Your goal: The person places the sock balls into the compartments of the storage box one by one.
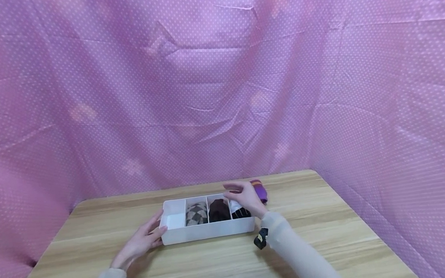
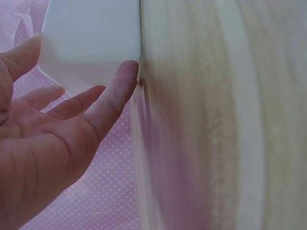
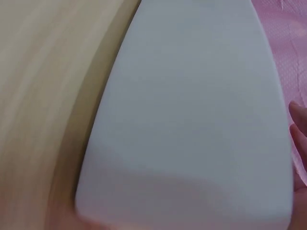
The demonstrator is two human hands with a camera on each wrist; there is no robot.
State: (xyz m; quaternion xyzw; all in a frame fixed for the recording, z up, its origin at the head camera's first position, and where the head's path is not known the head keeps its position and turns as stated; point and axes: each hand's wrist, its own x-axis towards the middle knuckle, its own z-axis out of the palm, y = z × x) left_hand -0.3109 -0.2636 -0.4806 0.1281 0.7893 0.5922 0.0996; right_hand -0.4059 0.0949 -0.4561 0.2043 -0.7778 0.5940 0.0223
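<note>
A white divided box (image 1: 208, 233) lies lengthwise on the table. Its leftmost compartment is bare. To the right sit a checkered rolled sock (image 1: 196, 214), a dark brown one (image 1: 218, 210), and a black-and-white one (image 1: 239, 210) partly covered by my right hand. My left hand (image 1: 145, 238) touches the box's left end with extended fingers; the left wrist view shows a fingertip at a lower corner of the white wall. My right hand (image 1: 247, 197) hovers over the rightmost compartment, thumb and fingers apart and loosely bent, with nothing visible between them.
Behind my right hand, a purple rolled sock (image 1: 260, 192) with an orange band lies on the wooden table (image 1: 202, 269). Pink dotted cloth (image 1: 202, 92) hangs around the table's back and sides. Black wrist devices (image 1: 261, 239) sit at both sleeves.
</note>
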